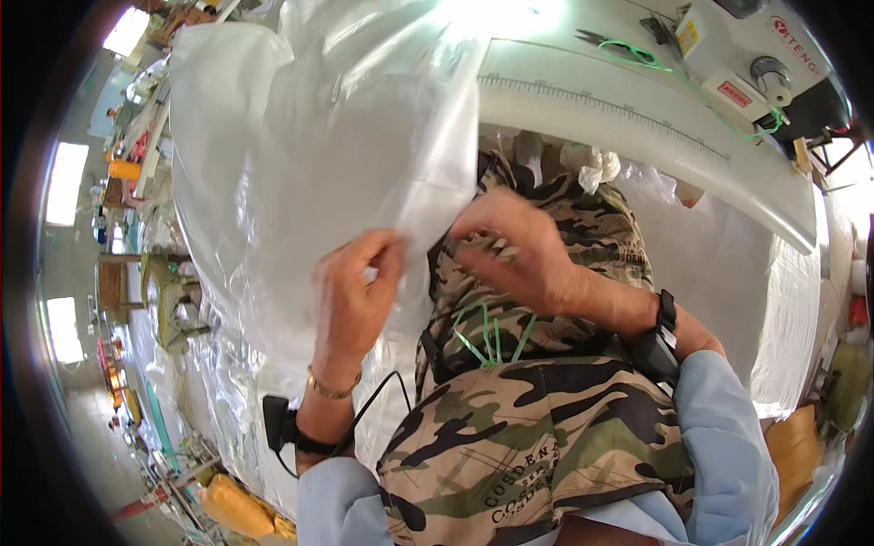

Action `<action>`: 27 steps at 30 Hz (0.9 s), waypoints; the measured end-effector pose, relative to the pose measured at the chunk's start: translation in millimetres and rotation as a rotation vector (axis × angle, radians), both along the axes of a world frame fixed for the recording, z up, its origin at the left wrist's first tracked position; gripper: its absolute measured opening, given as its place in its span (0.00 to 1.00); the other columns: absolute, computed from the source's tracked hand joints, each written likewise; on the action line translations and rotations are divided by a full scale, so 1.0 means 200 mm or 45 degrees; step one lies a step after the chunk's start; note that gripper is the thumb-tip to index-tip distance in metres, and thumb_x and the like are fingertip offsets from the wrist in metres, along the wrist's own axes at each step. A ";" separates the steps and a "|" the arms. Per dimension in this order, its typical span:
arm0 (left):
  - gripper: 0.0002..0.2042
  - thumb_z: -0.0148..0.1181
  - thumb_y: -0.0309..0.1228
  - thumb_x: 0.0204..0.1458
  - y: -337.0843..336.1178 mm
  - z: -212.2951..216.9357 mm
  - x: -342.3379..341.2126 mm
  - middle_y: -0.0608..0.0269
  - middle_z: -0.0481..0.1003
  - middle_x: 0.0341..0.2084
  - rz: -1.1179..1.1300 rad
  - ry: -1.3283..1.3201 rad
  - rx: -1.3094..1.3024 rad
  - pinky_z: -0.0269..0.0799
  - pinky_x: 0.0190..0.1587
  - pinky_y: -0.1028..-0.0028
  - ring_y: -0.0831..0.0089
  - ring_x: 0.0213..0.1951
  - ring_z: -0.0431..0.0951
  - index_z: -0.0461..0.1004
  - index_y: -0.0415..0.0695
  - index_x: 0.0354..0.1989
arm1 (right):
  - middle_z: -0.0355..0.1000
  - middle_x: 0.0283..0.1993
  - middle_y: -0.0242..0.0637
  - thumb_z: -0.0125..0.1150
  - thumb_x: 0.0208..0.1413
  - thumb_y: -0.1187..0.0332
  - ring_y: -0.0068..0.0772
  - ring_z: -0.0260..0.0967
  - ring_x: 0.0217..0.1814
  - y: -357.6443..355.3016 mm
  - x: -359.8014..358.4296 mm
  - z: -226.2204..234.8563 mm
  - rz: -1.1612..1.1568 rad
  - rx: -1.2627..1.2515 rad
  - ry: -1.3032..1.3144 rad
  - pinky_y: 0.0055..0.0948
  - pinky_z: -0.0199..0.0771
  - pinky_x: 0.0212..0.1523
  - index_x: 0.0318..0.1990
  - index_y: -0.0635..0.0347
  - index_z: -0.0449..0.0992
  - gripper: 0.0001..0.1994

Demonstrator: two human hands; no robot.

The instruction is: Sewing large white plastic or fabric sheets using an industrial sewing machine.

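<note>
A large clear plastic bag (319, 155) is held up in front of me, filling the upper left of the view. My left hand (357, 291) pinches its lower edge between thumb and fingers. My right hand (514, 250) grips the same edge a little to the right, fingers curled, above a folded camouflage garment (537, 437) that lies on my lap. A loop of green cord (487, 337) lies on the garment. Both wrists wear black bands; the left also has a gold bracelet.
A white sewing table (637, 118) with a printed ruler runs across the top right, carrying a white sewing machine (746, 55) and green-handled scissors (628, 50). More clear plastic (209, 382) is heaped at lower left. White fabric (765, 300) hangs at right.
</note>
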State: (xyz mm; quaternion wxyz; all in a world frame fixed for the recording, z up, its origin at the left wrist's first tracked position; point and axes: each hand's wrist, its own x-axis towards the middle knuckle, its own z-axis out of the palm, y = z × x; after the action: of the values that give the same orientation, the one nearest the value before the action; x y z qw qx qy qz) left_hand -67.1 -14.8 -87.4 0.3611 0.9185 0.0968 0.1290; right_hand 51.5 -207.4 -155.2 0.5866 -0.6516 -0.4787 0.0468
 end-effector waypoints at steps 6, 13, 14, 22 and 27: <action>0.05 0.55 0.22 0.58 0.14 0.48 0.11 0.49 0.78 0.30 -0.100 -0.518 0.876 0.72 0.49 0.57 0.52 0.33 0.78 0.77 0.36 0.39 | 0.72 0.53 0.47 0.59 0.53 0.72 0.56 0.68 0.56 0.54 0.14 0.12 -0.204 -0.298 0.136 0.45 0.69 0.58 0.51 0.61 0.74 0.17; 0.08 0.51 0.20 0.53 0.08 0.61 0.17 0.54 0.73 0.23 -0.721 -0.036 0.830 0.66 0.53 0.55 0.57 0.28 0.76 0.73 0.37 0.40 | 0.76 0.49 0.44 0.66 0.50 0.60 0.51 0.69 0.59 0.91 0.18 0.15 0.512 0.397 -0.396 0.47 0.69 0.57 0.46 0.58 0.78 0.17; 0.09 0.51 0.19 0.52 0.07 0.54 0.15 0.55 0.73 0.22 -0.772 0.054 0.810 0.65 0.54 0.55 0.57 0.28 0.76 0.73 0.37 0.40 | 0.76 0.49 0.44 0.66 0.50 0.59 0.52 0.70 0.59 0.85 0.17 0.09 0.482 0.303 -0.495 0.47 0.70 0.57 0.46 0.58 0.79 0.17; 0.11 0.56 0.17 0.47 -0.06 -0.01 0.00 0.60 0.70 0.18 -0.436 -0.013 0.738 0.65 0.52 0.57 0.61 0.25 0.74 0.72 0.38 0.40 | 0.77 0.40 0.44 0.66 0.52 0.55 0.53 0.75 0.43 0.23 0.40 0.18 0.859 -1.069 -0.495 0.46 0.76 0.43 0.39 0.59 0.78 0.17; 0.09 0.57 0.19 0.48 -0.12 -0.03 -0.01 0.58 0.72 0.25 -0.297 -0.069 0.651 0.67 0.46 0.63 0.60 0.26 0.75 0.74 0.37 0.39 | 0.72 0.48 0.37 0.62 0.57 0.58 0.42 0.77 0.43 0.17 0.74 0.37 0.179 -0.773 -1.029 0.39 0.77 0.46 0.43 0.55 0.76 0.13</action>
State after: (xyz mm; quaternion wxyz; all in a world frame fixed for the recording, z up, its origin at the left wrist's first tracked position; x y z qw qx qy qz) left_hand -69.7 -39.3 -93.5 0.1327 0.9809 -0.0549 0.1311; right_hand 199.7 -173.6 -80.5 0.1343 -0.7249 -0.6749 -0.0324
